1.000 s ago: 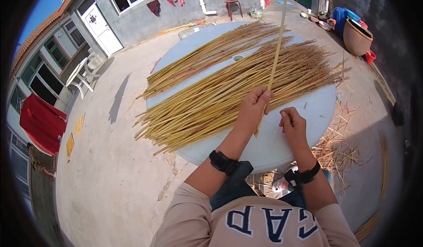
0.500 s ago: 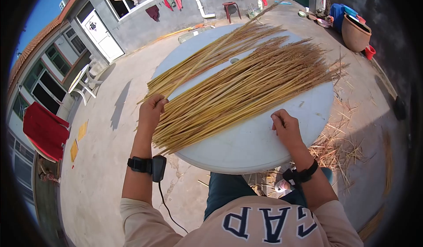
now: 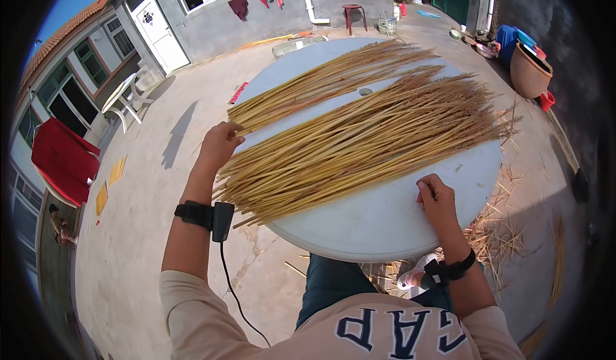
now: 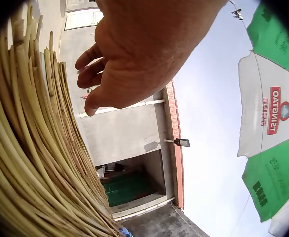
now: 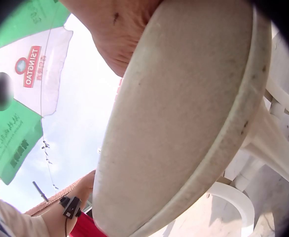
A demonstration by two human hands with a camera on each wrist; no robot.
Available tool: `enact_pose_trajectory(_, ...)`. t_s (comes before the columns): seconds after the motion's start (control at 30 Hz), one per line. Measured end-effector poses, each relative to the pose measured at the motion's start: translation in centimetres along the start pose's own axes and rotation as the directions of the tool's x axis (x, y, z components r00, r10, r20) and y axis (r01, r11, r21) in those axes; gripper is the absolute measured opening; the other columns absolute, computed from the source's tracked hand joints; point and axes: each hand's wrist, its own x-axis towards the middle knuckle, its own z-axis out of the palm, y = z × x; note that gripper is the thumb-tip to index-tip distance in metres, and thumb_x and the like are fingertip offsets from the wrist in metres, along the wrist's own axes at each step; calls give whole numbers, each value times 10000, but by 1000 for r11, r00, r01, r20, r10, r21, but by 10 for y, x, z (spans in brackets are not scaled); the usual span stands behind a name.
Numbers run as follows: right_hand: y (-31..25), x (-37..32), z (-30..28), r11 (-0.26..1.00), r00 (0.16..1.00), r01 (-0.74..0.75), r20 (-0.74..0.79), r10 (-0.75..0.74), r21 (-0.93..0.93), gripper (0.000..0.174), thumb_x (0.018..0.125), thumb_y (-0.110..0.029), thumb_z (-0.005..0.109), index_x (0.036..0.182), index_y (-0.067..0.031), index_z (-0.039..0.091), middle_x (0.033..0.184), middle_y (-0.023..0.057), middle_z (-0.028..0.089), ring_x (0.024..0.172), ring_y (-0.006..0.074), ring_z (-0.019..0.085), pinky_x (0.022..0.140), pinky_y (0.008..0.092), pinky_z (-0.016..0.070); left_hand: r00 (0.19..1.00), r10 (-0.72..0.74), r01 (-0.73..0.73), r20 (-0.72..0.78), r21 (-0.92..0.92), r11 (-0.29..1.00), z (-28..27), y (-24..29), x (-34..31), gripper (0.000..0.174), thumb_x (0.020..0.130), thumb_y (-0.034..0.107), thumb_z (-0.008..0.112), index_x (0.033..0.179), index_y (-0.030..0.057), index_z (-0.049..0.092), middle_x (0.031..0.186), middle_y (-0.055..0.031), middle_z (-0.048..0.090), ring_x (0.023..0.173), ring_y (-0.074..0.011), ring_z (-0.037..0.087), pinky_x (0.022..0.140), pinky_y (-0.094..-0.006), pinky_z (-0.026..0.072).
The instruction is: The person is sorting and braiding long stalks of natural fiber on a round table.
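Two bundles of long yellow stalks with brown seed heads lie on a round white table (image 3: pixel 321 235): a smaller far bundle (image 3: pixel 314 83) and a larger near bundle (image 3: pixel 346 145). Beside the cut ends of both, at the table's left side, is the left hand (image 3: pixel 220 145), holding nothing. In the left wrist view that hand (image 4: pixel 139 54) has loosely bent fingers, with stalks (image 4: pixel 33 128) to its left. The right hand (image 3: pixel 438 199), empty and loosely curled, rests at the near right of the table; the right wrist view shows only part of it (image 5: pixel 117 32).
Stalk scraps (image 3: pixel 494 231) litter the ground right of the table. A clay pot (image 3: pixel 530 72) stands at the back right, a red stool (image 3: pixel 354 18) by the wall. A white chair (image 3: pixel 127 100) and red cloth (image 3: pixel 63 161) are at the left.
The left hand carried a stalk leftward from the table's near side to the far bundle and let go of it. The right hand stays near the same part of the table.
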Motion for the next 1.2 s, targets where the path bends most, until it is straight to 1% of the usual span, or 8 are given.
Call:
enact_pose_trajectory(0.1, -5, 1, 2, 999, 1000, 1, -19, -2, -39, 78, 845, -87, 524, 846, -13, 548, 554, 40, 547, 505, 93, 518, 485, 236, 406, 997, -67, 70, 27, -148, 987, 6, -36, 40, 260, 707, 137, 668, 946, 42, 629, 785, -111, 606, 759, -213, 572, 689, -324, 451)
enact_pose_trajectory(0.2, -2, 3, 2, 999, 999, -48, 5, 48, 2, 72, 844, -81, 521, 843, -14, 547, 549, 38, 541, 489, 81, 501, 472, 229, 398, 972, -38, 6, 233, 134, 991, 28, -54, 59, 250, 732, 177, 654, 964, 91, 618, 894, -131, 621, 875, -281, 579, 762, -363, 459)
enact_pose_trajectory(0.53, -1, -4, -12, 994, 993, -99, -64, 101, 35, 85, 857, -89, 503, 826, -22, 547, 537, 8, 510, 448, 45, 430, 424, 200, 347, 961, -13, -102, 275, 399, 911, 66, -50, 60, 110, 759, 100, 538, 841, 83, 609, 849, -111, 624, 860, -286, 567, 726, -390, 462)
enact_pose_trajectory(0.57, 5, 6, -2, 995, 998, -62, -9, 63, 83, 90, 859, -91, 499, 823, -22, 546, 534, 3, 500, 441, 44, 416, 418, 199, 336, 966, 169, -237, 196, 405, 883, 67, -54, 55, 99, 749, 70, 529, 814, 75, 604, 836, -120, 624, 866, -287, 565, 702, -396, 464)
enact_pose_trajectory(0.9, 1, 6, 2, 994, 998, -69, 19, 68, 80, 107, 871, -116, 483, 828, -32, 534, 545, -5, 470, 443, 46, 378, 405, 188, 292, 923, 238, -123, -303, 356, 927, -7, -20, 39, 48, 796, 105, 513, 839, 83, 507, 701, -107, 601, 695, -287, 585, 587, -393, 444)
enact_pose_trajectory(1.03, 2, 5, 4, 993, 998, -61, 13, 60, 103, 108, 871, -118, 480, 825, -35, 532, 538, -10, 454, 438, 46, 367, 402, 190, 285, 898, 172, -87, -404, 220, 972, -28, 11, 23, 35, 801, 58, 481, 810, 81, 506, 687, -103, 593, 671, -293, 583, 573, -387, 445)
enact_pose_trajectory(1.13, -1, 5, 4, 994, 999, -47, 27, 45, 98, 112, 868, -116, 482, 814, -33, 533, 539, -4, 463, 438, 48, 378, 405, 192, 296, 954, -3, -94, -300, -308, 947, -24, 49, 12, 56, 834, 70, 480, 874, 48, 513, 624, -69, 563, 573, -184, 536, 541, -298, 420)
enact_pose_trajectory(1.2, 3, 13, 15, 996, 999, -17, 37, 14, 89, 112, 866, -112, 484, 808, -30, 534, 537, -1, 471, 439, 49, 387, 409, 193, 307, 993, -11, -79, -114, -747, 660, -9, 92, -7, 75, 864, 62, 442, 898, 26, 498, 653, -57, 557, 552, -105, 477, 524, -231, 395)
